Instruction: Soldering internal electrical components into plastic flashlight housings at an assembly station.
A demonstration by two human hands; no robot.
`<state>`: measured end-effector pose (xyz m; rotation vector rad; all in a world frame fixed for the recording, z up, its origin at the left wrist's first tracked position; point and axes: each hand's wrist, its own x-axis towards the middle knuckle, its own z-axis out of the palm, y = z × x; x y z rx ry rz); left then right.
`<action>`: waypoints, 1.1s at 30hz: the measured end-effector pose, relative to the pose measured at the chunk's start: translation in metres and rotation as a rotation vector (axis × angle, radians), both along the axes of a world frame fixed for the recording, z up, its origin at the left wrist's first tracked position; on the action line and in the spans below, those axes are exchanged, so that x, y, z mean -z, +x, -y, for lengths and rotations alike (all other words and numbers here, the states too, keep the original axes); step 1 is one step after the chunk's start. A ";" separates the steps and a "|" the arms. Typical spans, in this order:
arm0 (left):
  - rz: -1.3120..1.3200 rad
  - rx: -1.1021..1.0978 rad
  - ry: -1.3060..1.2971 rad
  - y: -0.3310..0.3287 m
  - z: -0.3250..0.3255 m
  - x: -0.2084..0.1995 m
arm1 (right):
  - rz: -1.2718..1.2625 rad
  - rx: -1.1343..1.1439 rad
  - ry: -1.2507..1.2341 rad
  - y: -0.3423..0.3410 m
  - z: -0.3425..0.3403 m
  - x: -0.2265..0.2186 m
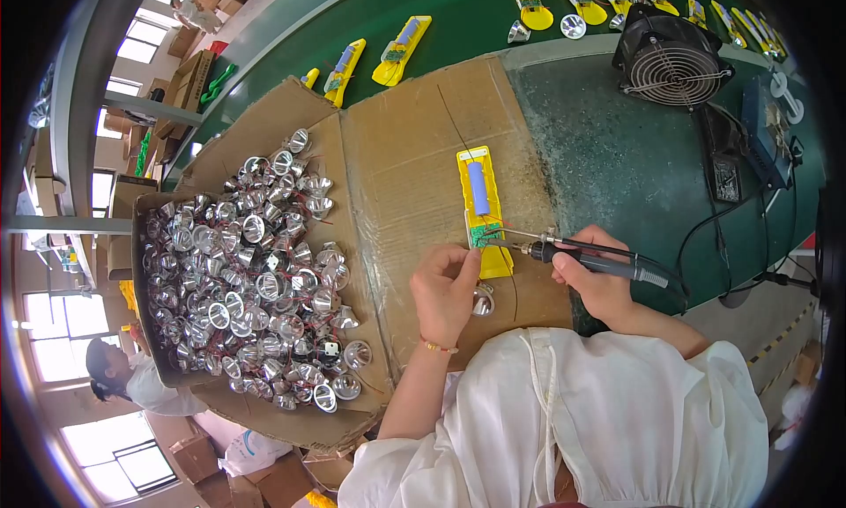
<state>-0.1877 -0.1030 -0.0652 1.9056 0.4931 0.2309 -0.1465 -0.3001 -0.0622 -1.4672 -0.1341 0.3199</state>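
Note:
A yellow plastic lamp housing (495,259) lies on the cardboard in front of me. It holds a purple cylindrical battery (478,188) and a small green circuit board (482,235) with thin red wires. My right hand (592,274) grips a soldering iron (608,266) with a dark handle, its tip pointing left at the board. At the board's left edge, my left hand (445,288) pinches its thumb and fingers together; what is between them is too small to make out. A silver reflector cup (483,302) sits just below those fingertips, partly covered by the hand.
A cardboard box (256,417) heaped with silver reflector cups (256,288) stands at left. A black fan (674,67) and a blue soldering unit (765,129) with cables are at far right. More yellow housings (402,50) lie along the green bench (467,32) beyond.

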 end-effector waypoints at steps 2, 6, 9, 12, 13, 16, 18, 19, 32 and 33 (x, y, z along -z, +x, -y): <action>-0.007 0.001 -0.021 0.001 0.000 -0.004 | -0.054 0.013 0.011 0.000 -0.002 -0.004; -0.020 -0.008 -0.071 0.001 -0.002 -0.001 | -0.035 0.059 0.082 0.000 0.000 -0.009; -0.035 -0.002 -0.083 0.003 0.000 -0.004 | 0.020 0.051 0.059 0.000 0.003 -0.006; -0.019 0.000 -0.056 0.003 -0.001 -0.002 | 0.051 0.054 0.060 -0.001 0.006 -0.005; -0.013 0.001 -0.051 0.003 -0.003 -0.001 | 0.059 0.063 0.058 0.000 0.007 -0.005; -0.057 -0.005 -0.037 0.005 -0.006 -0.001 | 0.074 0.142 0.087 0.007 0.015 0.001; -0.011 -0.047 -0.196 0.010 -0.006 -0.004 | 0.086 0.217 0.072 0.020 0.025 0.007; -0.081 0.039 -0.004 0.005 -0.010 -0.005 | 0.091 0.254 0.078 0.022 0.029 0.006; 0.057 0.213 0.606 0.238 -0.057 -0.055 | 0.026 0.340 0.074 0.035 0.037 0.021; 0.071 0.319 0.661 0.232 -0.058 -0.060 | 0.021 0.351 0.077 0.033 0.039 0.021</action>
